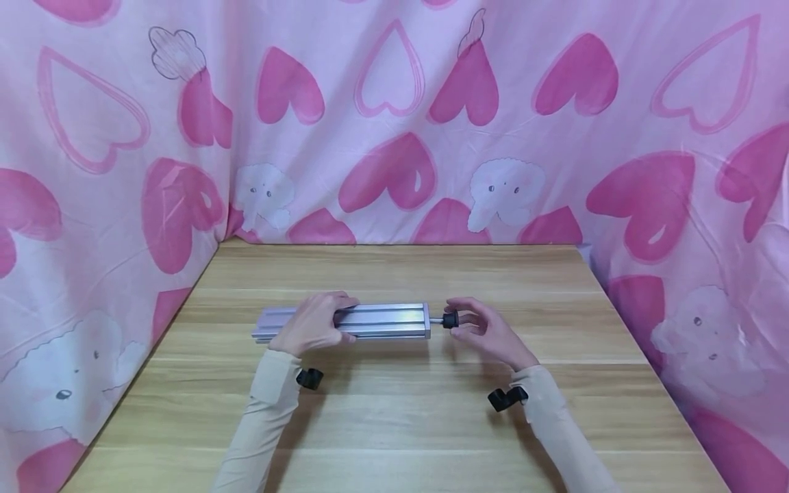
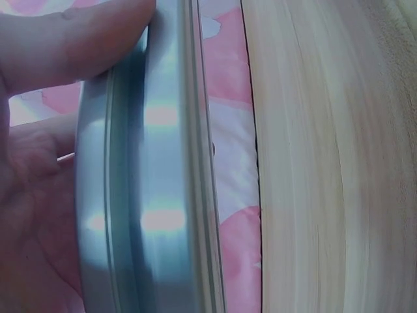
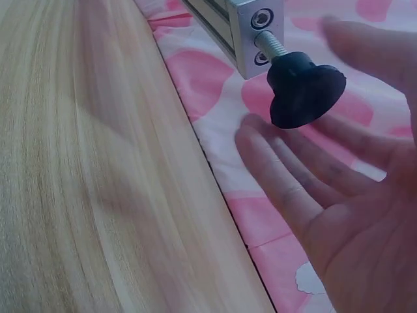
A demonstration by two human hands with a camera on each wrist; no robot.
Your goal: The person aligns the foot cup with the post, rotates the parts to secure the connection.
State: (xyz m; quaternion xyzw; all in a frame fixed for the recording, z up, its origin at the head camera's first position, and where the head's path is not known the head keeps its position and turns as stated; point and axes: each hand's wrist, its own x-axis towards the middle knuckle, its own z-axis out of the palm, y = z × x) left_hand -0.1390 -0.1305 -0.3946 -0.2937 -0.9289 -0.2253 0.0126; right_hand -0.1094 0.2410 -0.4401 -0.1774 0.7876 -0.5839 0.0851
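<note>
My left hand (image 1: 313,322) grips a silver aluminium extrusion (image 1: 388,320) from above, fingers over the far side and thumb along the near side. The grooved bar lies level across my view, and in the left wrist view its shiny face (image 2: 166,176) runs beside the thumb. A threaded stud with a black leveling foot (image 3: 303,91) sticks out of the end plate (image 3: 251,36) on the right, where two bolt heads show. Around that foot my right hand (image 1: 487,332) stands with fingers spread and relaxed; in the right wrist view thumb and fingers lie apart on either side of it.
A wood-grain table (image 1: 394,424) lies under both hands. Pink heart-patterned cloth (image 1: 382,137) hangs behind it and along both sides. Each wrist carries a small black camera mount, one at the left (image 1: 310,378) and one at the right (image 1: 507,398).
</note>
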